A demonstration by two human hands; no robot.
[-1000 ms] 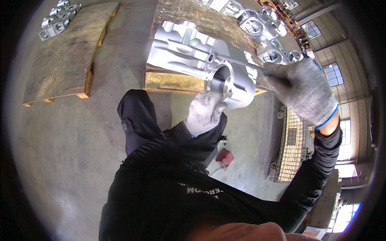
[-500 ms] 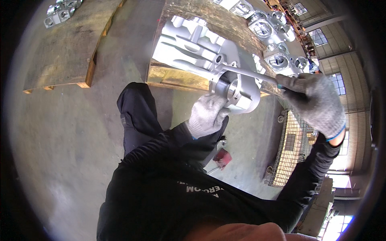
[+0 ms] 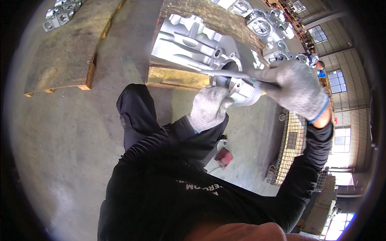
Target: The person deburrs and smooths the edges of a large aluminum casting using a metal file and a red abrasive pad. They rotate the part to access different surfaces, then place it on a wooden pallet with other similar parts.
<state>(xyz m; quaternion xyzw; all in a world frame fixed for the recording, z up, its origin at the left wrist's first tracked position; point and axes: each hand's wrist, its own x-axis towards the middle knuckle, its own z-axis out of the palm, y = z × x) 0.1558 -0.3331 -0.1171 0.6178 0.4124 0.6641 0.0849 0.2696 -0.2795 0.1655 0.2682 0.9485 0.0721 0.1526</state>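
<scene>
A silvery metal casting [image 3: 189, 46] with ribs and a round bored opening lies on a wooden platform in front of me. My left hand [image 3: 209, 106], in a grey knit glove, grips the near rim of the casting beside the bore. In my gloved right hand [image 3: 295, 86] is a long, flat grey file [image 3: 225, 73], held by its handle. The file's blade crosses over the bore and points left, blurred by motion. My right fingers wrap round the handle and hide most of it.
The wooden platform [image 3: 177, 78] also carries several similar castings [image 3: 259, 26] farther right. A low wooden pallet [image 3: 64, 60] with more metal parts stands at the left. A wire mesh cage [image 3: 291, 140] is at the right. A red object [image 3: 223, 157] lies on the floor near me.
My right hand has moved left and slightly down, sliding the file leftward across the casting's bore. My left hand stays at the rim. The casting appears shifted slightly left and up in view.
</scene>
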